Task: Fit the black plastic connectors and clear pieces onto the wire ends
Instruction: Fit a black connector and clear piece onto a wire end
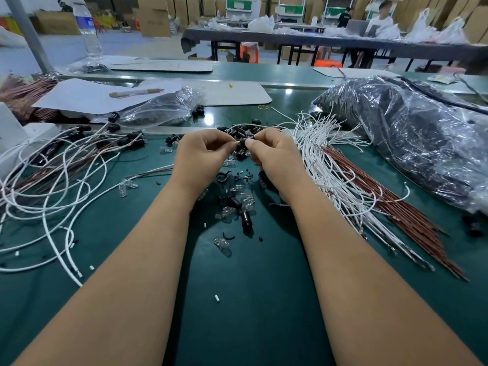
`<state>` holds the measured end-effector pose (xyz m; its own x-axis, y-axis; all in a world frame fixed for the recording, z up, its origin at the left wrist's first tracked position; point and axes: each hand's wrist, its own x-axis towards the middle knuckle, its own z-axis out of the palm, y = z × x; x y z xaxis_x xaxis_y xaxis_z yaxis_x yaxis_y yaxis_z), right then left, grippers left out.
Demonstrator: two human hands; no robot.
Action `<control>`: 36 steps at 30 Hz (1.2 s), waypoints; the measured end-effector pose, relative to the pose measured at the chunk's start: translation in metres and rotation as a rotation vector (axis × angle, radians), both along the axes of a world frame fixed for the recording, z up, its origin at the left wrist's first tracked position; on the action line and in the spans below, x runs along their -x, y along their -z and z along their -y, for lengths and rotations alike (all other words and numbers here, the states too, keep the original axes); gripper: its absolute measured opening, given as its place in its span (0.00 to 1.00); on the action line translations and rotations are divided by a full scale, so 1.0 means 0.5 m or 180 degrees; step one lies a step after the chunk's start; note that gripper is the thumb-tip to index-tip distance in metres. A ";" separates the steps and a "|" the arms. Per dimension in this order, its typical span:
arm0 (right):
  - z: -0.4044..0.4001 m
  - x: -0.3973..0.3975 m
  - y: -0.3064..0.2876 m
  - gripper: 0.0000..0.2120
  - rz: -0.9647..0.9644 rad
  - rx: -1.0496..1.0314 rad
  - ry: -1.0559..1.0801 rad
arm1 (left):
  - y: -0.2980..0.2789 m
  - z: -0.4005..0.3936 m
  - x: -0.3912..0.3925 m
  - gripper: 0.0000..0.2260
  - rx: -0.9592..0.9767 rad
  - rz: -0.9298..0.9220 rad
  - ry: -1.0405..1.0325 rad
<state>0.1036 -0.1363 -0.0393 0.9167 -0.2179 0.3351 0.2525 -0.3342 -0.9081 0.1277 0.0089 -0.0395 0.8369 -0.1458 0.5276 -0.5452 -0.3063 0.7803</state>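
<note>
My left hand [203, 154] pinches the end of a white wire [245, 125] that loops up and over behind both hands. My right hand [272, 157] pinches a black plastic connector [247, 142] right against that wire end, above the green mat. Loose black connectors [246, 219] and clear pieces [223, 244] lie scattered on the mat between my forearms. A bundle of white and brown wires [351, 186] lies to the right. Wires with black connectors fitted [79, 154] are spread out on the left.
A clear bag of black connectors [158, 109] lies at the back left beside white paper with a pen [136, 92]. A large plastic bag of dark parts [412, 136] fills the right side. A water bottle [88, 30] stands far left. People sit at a distant table.
</note>
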 end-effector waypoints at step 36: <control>0.006 0.002 0.003 0.08 0.0137 0.0034 0.0023 | 0.007 -0.002 -0.009 0.04 -0.0356 0.0337 -0.0217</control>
<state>0.1025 -0.1392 -0.0406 0.8998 -0.2205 0.3764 0.2887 -0.3459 -0.8928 0.1320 0.0098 -0.0431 0.7874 -0.1533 0.5971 -0.5977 -0.4271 0.6785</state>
